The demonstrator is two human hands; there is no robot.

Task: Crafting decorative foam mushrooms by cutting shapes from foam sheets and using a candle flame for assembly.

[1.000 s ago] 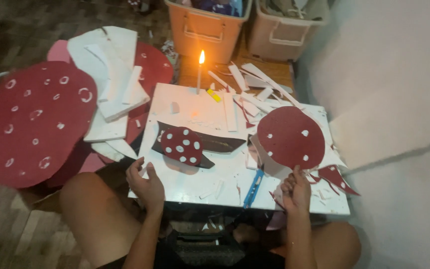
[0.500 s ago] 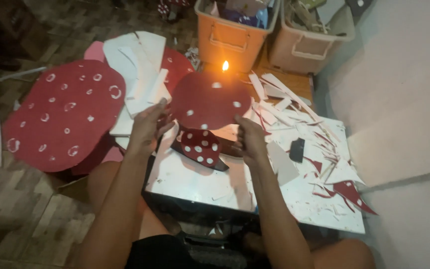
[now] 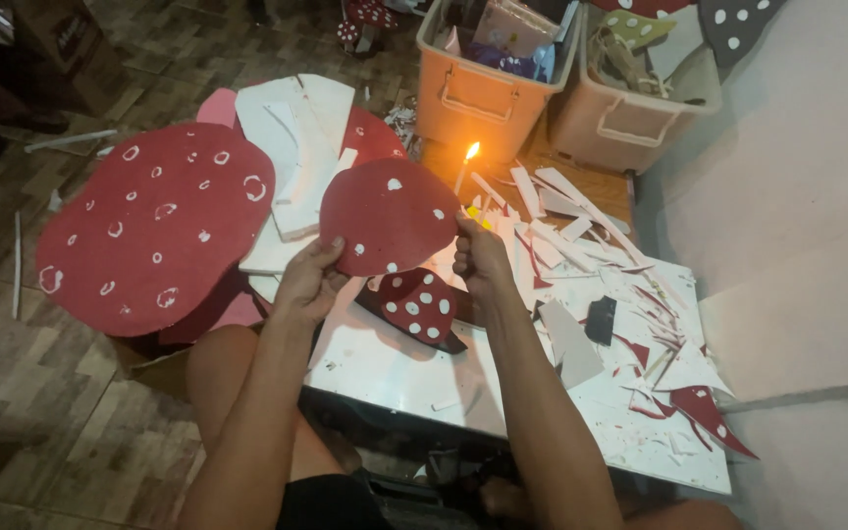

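Low white table (image 3: 385,368), scrap-strewn; both hands (left hand (image 3: 308,280), right hand (image 3: 480,257)) grip red spotted cutout (image 3: 385,216) by opposite edges, raised beside candle (image 3: 465,167), face toward camera for viewing.

A lit candle (image 3: 465,165) burns at the far edge of the white bench (image 3: 385,368) — white foam scraps (image 3: 581,236) litter the right side. A big red spotted cutout (image 3: 154,231) lies on the floor to the left. Behind stand an orange bin (image 3: 478,98) and a beige bin (image 3: 620,123) — both stuffed.
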